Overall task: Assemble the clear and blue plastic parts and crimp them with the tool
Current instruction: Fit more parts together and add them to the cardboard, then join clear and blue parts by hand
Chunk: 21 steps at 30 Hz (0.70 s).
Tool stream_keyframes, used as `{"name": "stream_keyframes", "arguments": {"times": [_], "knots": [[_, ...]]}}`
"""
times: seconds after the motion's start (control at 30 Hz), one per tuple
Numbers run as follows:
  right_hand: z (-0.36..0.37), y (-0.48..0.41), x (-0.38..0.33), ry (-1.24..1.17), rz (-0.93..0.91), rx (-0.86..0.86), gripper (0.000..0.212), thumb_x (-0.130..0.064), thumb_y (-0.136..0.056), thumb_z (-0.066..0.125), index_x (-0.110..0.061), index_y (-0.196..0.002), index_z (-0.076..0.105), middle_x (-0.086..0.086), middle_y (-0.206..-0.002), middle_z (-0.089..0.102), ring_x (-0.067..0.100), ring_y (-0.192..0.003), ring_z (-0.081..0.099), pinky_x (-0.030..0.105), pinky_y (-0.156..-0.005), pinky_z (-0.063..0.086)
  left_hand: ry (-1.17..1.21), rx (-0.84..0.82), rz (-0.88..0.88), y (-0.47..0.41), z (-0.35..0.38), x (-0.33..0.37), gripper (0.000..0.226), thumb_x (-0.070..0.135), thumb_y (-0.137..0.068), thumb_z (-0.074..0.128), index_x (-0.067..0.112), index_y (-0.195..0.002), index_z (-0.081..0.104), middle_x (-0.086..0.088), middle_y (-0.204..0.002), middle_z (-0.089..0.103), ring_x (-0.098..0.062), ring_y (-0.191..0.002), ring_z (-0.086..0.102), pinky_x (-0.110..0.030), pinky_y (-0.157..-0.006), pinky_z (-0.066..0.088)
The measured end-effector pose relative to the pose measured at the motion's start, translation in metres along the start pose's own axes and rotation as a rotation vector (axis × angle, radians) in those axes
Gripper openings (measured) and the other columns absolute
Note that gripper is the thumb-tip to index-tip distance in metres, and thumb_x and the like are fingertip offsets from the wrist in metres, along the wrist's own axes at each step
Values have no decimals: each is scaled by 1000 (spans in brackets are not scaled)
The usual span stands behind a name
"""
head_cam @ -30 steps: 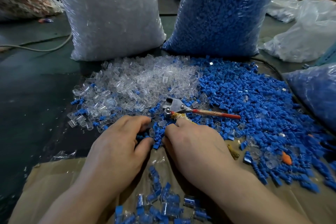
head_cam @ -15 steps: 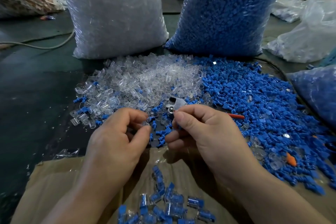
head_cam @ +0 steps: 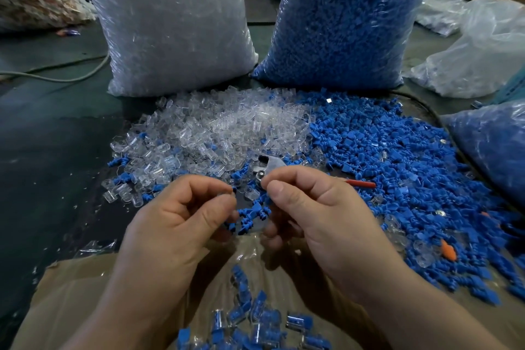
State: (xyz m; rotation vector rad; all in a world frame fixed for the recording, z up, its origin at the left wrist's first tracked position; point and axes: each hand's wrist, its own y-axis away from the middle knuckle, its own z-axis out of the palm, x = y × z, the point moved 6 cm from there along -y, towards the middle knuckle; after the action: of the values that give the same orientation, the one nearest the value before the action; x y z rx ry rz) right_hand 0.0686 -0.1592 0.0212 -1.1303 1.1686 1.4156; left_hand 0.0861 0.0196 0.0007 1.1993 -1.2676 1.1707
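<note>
My left hand (head_cam: 176, 224) is raised over the near edge of the piles, thumb and forefinger pinching a small clear part (head_cam: 228, 195). My right hand (head_cam: 321, 216) is beside it, thumb pressed to forefinger on a small part that the fingertips hide. Behind the hands lies the crimp tool (head_cam: 270, 164), its metal head showing and its red handle (head_cam: 360, 183) poking out to the right. Loose clear parts (head_cam: 216, 128) are heaped at left and blue parts (head_cam: 397, 156) at right. Several joined clear-and-blue pieces (head_cam: 255, 321) lie on the cardboard (head_cam: 85, 293) below my wrists.
A big bag of clear parts (head_cam: 170, 23) and a big bag of blue parts (head_cam: 346, 17) stand behind the piles. Another blue bag (head_cam: 497, 145) sits at the right edge. A grey cable (head_cam: 56, 77) runs across the dark table at left. An orange piece (head_cam: 449, 250) lies among blue parts.
Both hands have lifted off the pile and drawn towards me, each now pinching a small part. The right hand covers most of the tool's handle. The tool itself has not moved.
</note>
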Motion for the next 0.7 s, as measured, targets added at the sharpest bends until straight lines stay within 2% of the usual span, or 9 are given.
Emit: {"name": "stream_keyframes", "arguments": {"times": [0.1,0.2,0.27,0.37,0.47,0.57,0.7], "knots": [[1,2,-1,61,-47,2,12,-25,-96,59,-26,-90,69,4,-64,64,24,-58,63,39,-57,57,132,-35,-83,2,6,0,40,52,-58,80,27,-89,75,-12,-72,71,-24,-54,64,-31,-48,52],[8,5,-2,98,-102,-27,10,-21,-96,61,-27,-91,67,7,-67,67,24,-60,67,41,-57,60,76,-4,-89,2,7,2,37,55,-55,78,27,-76,68,-5,-57,63,-16,-41,54,-23,-37,40],[11,7,-4,275,-204,-15,9,-22,-94,63,-31,-95,65,1,-72,69,15,-63,69,37,-61,60,34,23,-66,2,7,4,37,57,-55,77,26,-72,65,-3,-52,59,-14,-38,50,-22,-35,37],[15,11,-12,667,-409,51,9,-34,-91,59,-36,-100,59,-14,-84,66,10,-77,66,30,-67,55,11,28,-31,6,10,8,31,51,-56,75,26,-74,68,-2,-53,60,-14,-41,55,-21,-39,43],[13,13,-19,718,-503,115,8,-36,-91,57,-34,-99,59,-16,-89,64,7,-82,64,27,-67,51,55,-37,-54,8,16,9,18,31,-61,75,28,-79,73,-6,-63,68,-15,-50,65,-18,-45,49],[19,16,-24,832,-621,108,11,-33,-93,54,-30,-99,63,-16,-94,65,2,-88,62,24,-73,49,38,-75,-40,9,19,11,19,24,-65,72,31,-83,75,-7,-71,72,-13,-56,69,-17,-49,52],[22,16,-20,898,-610,39,18,-33,-97,50,-25,-106,64,-10,-98,62,11,-87,62,36,-72,52,107,-86,-77,6,19,7,19,20,-62,73,24,-81,76,-11,-68,71,-18,-57,67,-21,-51,53]]}}
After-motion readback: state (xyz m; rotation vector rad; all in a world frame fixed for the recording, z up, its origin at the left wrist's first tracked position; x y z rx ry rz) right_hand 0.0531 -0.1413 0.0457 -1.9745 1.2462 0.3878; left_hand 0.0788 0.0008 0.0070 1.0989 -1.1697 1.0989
